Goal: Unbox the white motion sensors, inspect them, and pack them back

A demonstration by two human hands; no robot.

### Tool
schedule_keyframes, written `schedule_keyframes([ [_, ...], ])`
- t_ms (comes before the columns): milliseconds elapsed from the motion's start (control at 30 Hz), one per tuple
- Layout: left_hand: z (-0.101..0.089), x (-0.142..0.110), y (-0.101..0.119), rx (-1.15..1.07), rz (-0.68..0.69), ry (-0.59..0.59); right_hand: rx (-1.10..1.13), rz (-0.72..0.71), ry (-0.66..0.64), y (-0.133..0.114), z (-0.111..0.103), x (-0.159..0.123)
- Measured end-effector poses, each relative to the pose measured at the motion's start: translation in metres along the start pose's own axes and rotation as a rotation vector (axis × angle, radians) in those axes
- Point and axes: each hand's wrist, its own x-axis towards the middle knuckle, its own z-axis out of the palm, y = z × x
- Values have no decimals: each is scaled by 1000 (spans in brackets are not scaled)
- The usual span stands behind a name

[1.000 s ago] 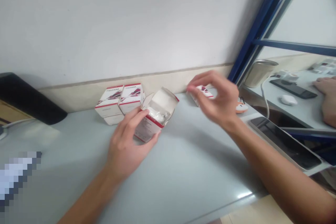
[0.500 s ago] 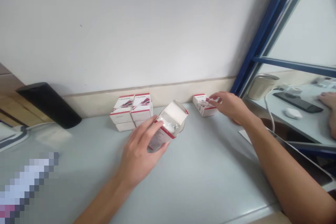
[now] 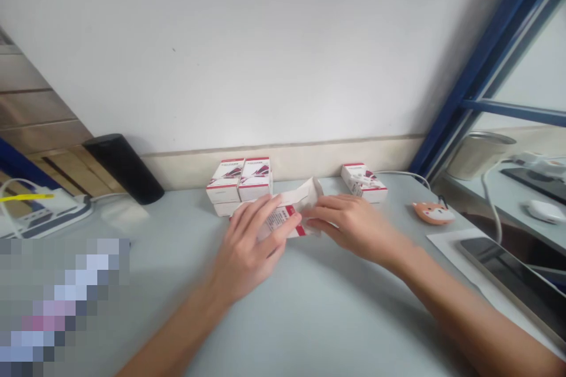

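A small white and red carton [image 3: 289, 217] with its lid flap up lies on the pale table [image 3: 309, 312] near the wall. My left hand [image 3: 250, 247] grips its near side, fingers curled over it. My right hand [image 3: 349, 225] presses against the carton's right end, fingers together on it. Behind the carton stands a stack of closed white and red boxes [image 3: 241, 184]. One more closed box [image 3: 363, 182] rests to the right by the wall.
A black cylinder [image 3: 124, 168] leans at the back left. An orange fox-shaped object [image 3: 433, 212] and a dark tablet [image 3: 513, 274] lie at the right. Beyond a blue frame [image 3: 481, 65] are a metal cup [image 3: 477, 155] and cables.
My right hand left the single box by the wall and came back to the open carton. The carton now lies lower, held between both hands. The camera view shifted left.
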Motion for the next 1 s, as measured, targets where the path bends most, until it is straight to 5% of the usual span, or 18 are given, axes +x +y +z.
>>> schedule_keyframes([
  [167, 1, -2, 0, -53, 58, 1, -82, -107, 32, 6, 22, 2],
  [300, 12, -5, 0, -84, -107, 30, -89, -101, -35, 12, 32, 8],
  [500, 30, 3, 10, -366, -458, -110, 206, 180, 88, 44, 0, 1],
  [733, 30, 31, 8, -573, -461, -251, 726, 442, 285, 58, -9, -3],
  [1000, 52, 35, -16, -410, -280, -374, 675, 686, 1187, 83, -34, -10],
])
